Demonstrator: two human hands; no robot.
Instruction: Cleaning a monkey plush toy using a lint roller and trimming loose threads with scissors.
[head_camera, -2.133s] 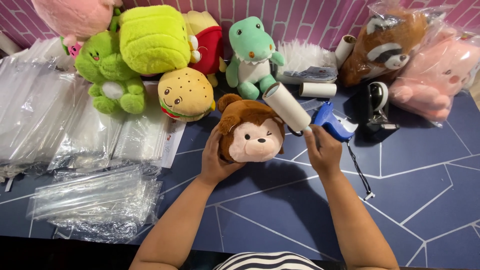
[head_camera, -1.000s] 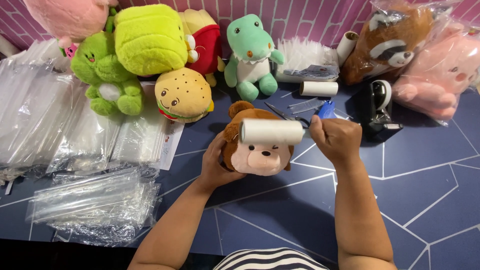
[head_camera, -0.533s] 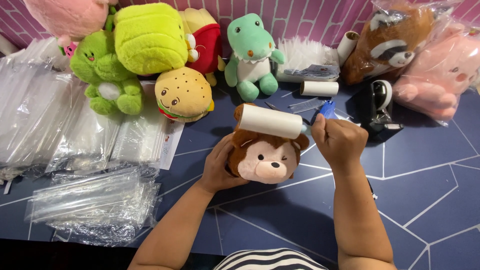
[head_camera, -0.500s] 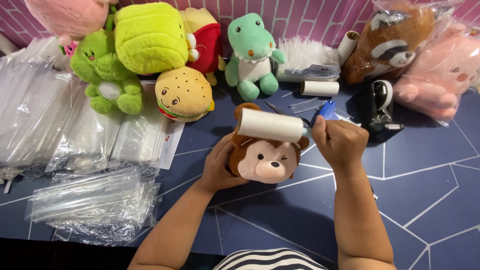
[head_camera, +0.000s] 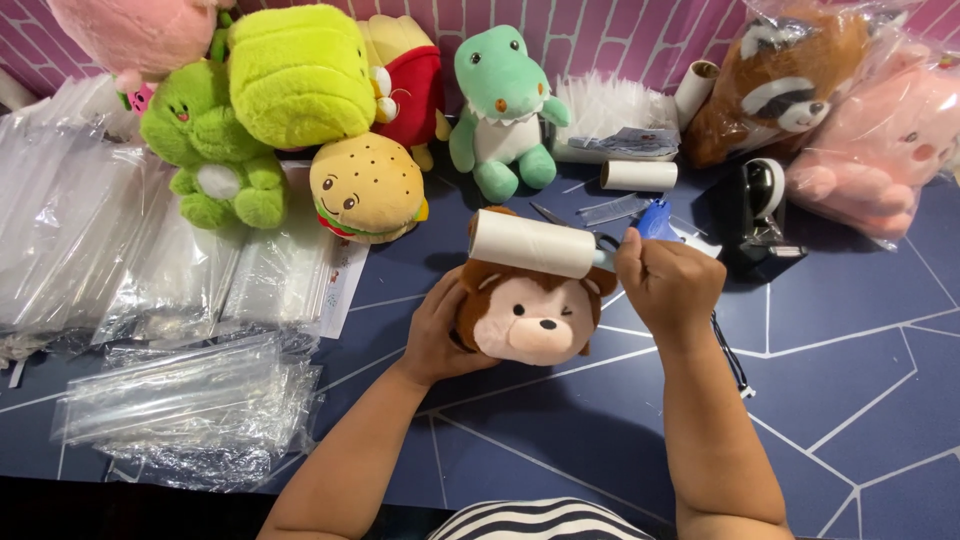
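One monkey plush (head_camera: 530, 315), one lint roller (head_camera: 533, 243), two hands

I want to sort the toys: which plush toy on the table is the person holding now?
The brown monkey plush: the left hand grips its side; the other plush toys stand untouched behind it.

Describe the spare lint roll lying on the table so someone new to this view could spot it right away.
Start at the green dinosaur plush standing against the pink brick wall. Just to its right, in front of a white fluffy pile, the spare lint roll lies on its side on the dark blue table. Unlike the roller in the right hand, it has no handle and nobody touches it.
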